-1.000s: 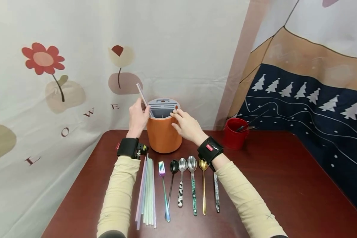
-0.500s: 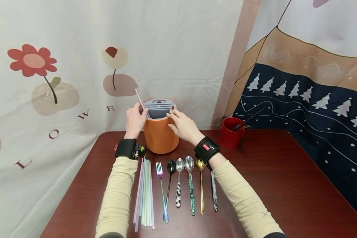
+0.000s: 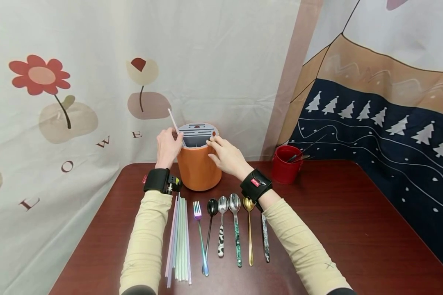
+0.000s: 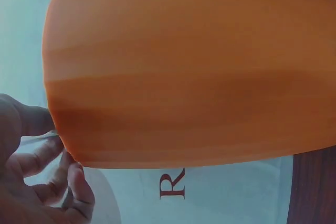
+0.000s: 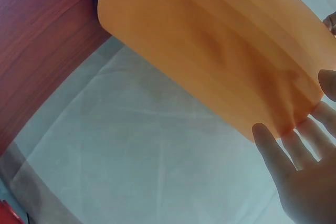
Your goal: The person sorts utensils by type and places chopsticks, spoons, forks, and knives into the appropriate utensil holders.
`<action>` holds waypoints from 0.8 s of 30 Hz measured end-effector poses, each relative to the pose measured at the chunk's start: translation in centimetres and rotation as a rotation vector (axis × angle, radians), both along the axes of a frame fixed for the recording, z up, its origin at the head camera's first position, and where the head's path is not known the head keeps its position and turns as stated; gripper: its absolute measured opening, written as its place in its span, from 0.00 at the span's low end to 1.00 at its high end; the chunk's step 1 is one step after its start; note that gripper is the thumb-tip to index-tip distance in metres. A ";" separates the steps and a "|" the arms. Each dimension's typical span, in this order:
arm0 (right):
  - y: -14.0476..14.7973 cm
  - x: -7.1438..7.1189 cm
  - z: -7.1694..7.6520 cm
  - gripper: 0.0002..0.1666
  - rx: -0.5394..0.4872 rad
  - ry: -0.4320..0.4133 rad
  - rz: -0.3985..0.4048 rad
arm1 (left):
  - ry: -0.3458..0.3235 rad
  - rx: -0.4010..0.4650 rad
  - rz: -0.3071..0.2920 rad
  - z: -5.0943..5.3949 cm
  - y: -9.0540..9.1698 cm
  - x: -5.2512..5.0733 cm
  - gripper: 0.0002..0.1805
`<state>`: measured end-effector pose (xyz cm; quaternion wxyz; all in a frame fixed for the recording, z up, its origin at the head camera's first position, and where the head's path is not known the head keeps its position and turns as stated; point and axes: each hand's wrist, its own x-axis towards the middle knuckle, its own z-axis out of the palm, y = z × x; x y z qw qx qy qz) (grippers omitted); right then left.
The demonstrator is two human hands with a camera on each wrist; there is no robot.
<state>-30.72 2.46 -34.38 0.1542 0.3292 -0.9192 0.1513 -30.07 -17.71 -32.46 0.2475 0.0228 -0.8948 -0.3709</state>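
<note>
A pale straw (image 3: 172, 119) slants up out of the orange cylindrical holder (image 3: 199, 170), its lower part inside the opening. My left hand (image 3: 167, 146) pinches this straw at the holder's left rim. On the opposite side, my right hand (image 3: 229, 157) touches the rim with its fingers extended, as the right wrist view also shows. The holder's top has a grey panel with slots (image 3: 197, 131) and an open front compartment, whose depth I cannot see. In the left wrist view the orange wall (image 4: 184, 77) fills most of the picture and the fingers curl at its edge.
On the table before the holder lie a bunch of pastel straws (image 3: 179, 241), a rainbow fork (image 3: 199, 223), a black spoon (image 3: 212, 209), several other spoons such as a gold one (image 3: 250, 229), and a marbled handle (image 3: 266, 239). A red cup (image 3: 286, 170) with thin utensils stands right.
The head view has shifted slightly. Between one second and half a second ago the straw in my left hand sank a little relative to the holder; the right hand stays at the rim.
</note>
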 end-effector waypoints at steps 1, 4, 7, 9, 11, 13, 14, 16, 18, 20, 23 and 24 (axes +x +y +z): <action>0.0 0.0 0.0 0.27 0.000 0.000 0.000 | -0.013 -0.003 0.007 0.0 0.0 0.0 0.17; 0.0 0.0 -0.1 0.27 -0.003 -0.001 -0.001 | -0.037 -0.006 0.020 0.1 0.1 -0.1 0.18; 0.1 0.0 -0.1 0.26 -0.007 0.009 -0.002 | -0.044 0.002 0.014 -0.1 0.0 0.0 0.19; 0.1 0.0 -0.2 0.26 -0.008 0.017 -0.003 | -0.040 0.011 0.005 -0.2 -0.1 0.4 0.20; 0.0 0.0 -0.2 0.26 -0.012 0.022 -0.004 | -0.031 0.028 -0.005 -0.5 -0.3 0.9 0.20; 0.0 0.0 -0.2 0.26 -0.013 0.023 -0.005 | -0.028 0.042 -0.010 -0.8 -0.6 1.7 0.20; 0.0 0.0 -0.2 0.25 -0.012 0.025 -0.005 | -0.029 0.044 -0.010 -1.0 -0.8 2.1 0.20; 0.0 0.0 -0.2 0.24 -0.010 0.027 -0.004 | -0.044 0.043 -0.013 -1.4 -1.1 3.2 0.21; -0.1 0.0 -0.1 0.24 -0.003 0.029 -0.003 | -0.080 0.021 -0.022 -1.9 -1.5 4.5 0.21; -0.1 -0.1 -0.1 0.23 0.001 0.030 -0.002 | -0.119 -0.014 -0.036 -2.5 -1.8 6.0 0.20; -0.1 -0.1 0.0 0.23 0.000 0.026 -0.003 | -0.181 -0.074 -0.059 -3.5 -2.2 8.1 0.19; -0.2 -0.1 0.0 0.23 0.000 0.026 -0.003 | -0.195 -0.092 -0.062 -4.0 -2.3 8.8 0.19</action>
